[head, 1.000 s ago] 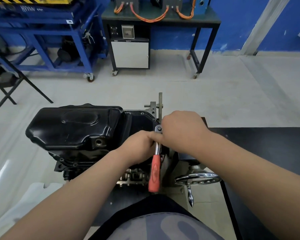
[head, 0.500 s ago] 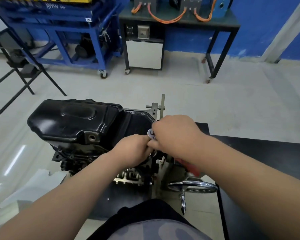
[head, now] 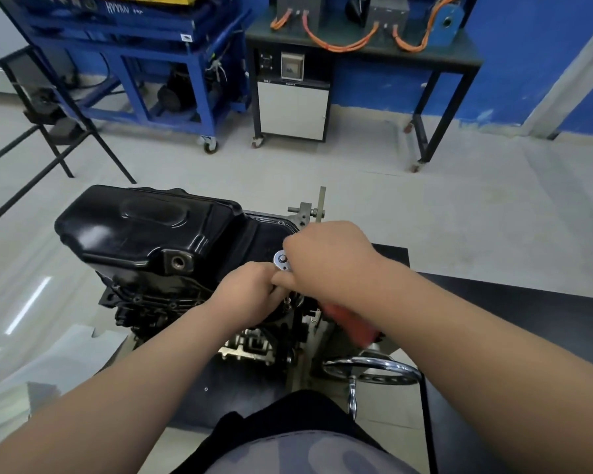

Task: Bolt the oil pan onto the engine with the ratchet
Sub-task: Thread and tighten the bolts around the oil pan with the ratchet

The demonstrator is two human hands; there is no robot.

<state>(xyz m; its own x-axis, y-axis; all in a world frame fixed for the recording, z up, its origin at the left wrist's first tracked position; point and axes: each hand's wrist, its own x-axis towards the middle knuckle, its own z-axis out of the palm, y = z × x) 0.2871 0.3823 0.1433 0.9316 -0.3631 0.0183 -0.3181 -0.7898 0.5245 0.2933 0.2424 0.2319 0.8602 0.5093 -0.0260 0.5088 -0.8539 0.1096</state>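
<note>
Left of the hands, oil pan (head: pixel 144 230) sits on the engine (head: pixel 144 302). Left hand (head: pixel 250 292) is curled under the head of the ratchet (head: pixel 282 260); what it pinches is hidden. Right hand (head: pixel 329 261), nearer the head, wraps the shaft. Red handle runs down-right under that forearm, blurred. Bolt and socket unseen.

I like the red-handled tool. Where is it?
Head view, middle: the ratchet sits at the right end of the oil pan, its head between the left hand and right hand, red handle poking out under the right wrist.
</note>
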